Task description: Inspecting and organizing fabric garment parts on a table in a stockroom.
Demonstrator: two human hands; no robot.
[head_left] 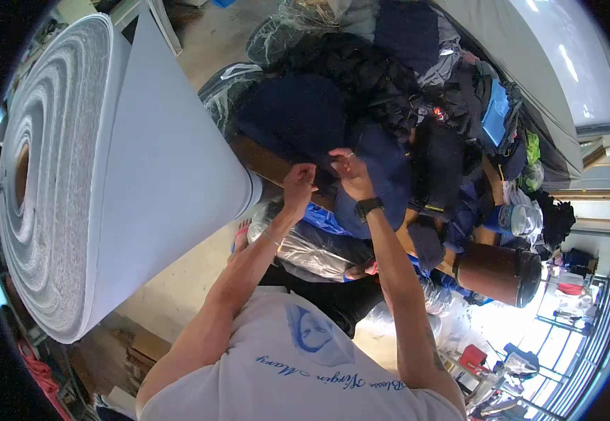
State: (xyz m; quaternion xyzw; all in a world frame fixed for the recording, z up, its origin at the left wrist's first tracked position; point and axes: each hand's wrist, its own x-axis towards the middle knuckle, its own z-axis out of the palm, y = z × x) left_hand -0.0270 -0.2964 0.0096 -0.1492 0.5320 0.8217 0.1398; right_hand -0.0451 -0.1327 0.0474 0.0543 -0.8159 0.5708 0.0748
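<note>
My left hand (299, 188) is raised over the edge of a brown table or board (263, 160), its fingers curled together. Whether something thin sits between them cannot be made out. Close by, my right hand (353, 176), with a ring and a black wristwatch (368, 208), has its fingers bent and apart, and no object shows in it. Dark navy fabric (294, 116) spreads just beyond both hands. Another navy cloth piece (376, 194) hangs over the near edge beneath my right wrist. Below lie a blue plastic bag (326, 219) and a clear plastic-wrapped bundle (315, 251).
A huge roll of pale sheet material (168, 137) takes up the left side. Black garments (363, 68) are heaped at the back. To the right are a brown cylindrical container (494, 273), a blue folded item (496, 113) and a clear-and-blue plastic container (515, 220).
</note>
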